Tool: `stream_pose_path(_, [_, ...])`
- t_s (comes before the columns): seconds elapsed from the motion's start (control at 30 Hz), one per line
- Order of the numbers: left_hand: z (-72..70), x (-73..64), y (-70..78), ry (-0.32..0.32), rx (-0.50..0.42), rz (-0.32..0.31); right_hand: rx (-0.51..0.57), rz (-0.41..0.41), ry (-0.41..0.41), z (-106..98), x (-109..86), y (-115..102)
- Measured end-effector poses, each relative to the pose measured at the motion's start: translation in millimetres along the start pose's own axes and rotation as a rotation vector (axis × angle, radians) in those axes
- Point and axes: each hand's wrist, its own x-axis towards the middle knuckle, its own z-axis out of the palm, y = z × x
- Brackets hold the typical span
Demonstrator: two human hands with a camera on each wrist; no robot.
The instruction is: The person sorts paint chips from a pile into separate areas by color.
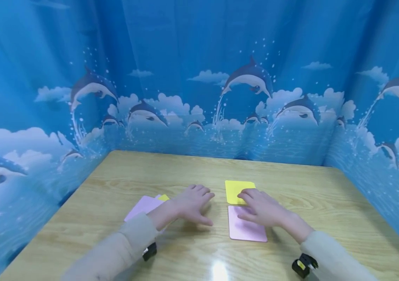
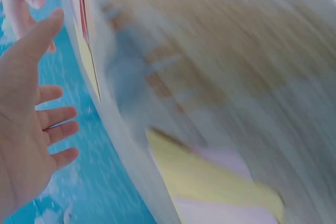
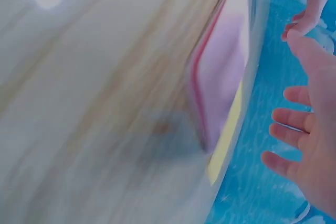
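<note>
Two flat rounded-corner squares lie on the table right of centre: a yellow square farther back and a pink square nearer. My right hand hovers over their right sides, fingers spread and holding nothing. In the right wrist view the pink square shows a reddish edge. My left hand is held above the table to their left, with fingers extended and nothing in its grasp. Beneath the left forearm, partly hidden, lies a loose pile of lilac squares with a yellow one among them.
The wooden table ends at a blue curtain printed with dolphins, which surrounds it at the back and both sides. A black wrist device sits at the right sleeve, another at the left.
</note>
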Motion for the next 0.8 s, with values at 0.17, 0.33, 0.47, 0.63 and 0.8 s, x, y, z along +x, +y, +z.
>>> stream_pose_path(0.17, [-1.5,-20.0,-17.5,0.03,-0.009,-0.026,-0.026,-0.024,0.01,-1.3,17.8,-11.3])
stream_pose_path(0.33, [-1.9,-35.9,-30.4,0.04,-0.027,-0.047,-0.029,-0.022,0.0,-5.0,34.5,-26.0])
stream_pose_path(0.47, [-1.2,-46.6,-39.0,0.058,-0.034,-0.06,-0.054,-0.038,0.026,-6.4,47.3,-37.9])
stream_pose_path(0.63, [-1.6,-59.2,-50.0,0.073,-0.08,-0.095,-0.124,-0.059,0.074,-2.8,63.8,-52.2])
stream_pose_path(0.8, [2.5,-71.9,-63.9,0.074,-0.104,-0.115,-0.163,-0.064,0.065,3.5,78.7,-68.3])
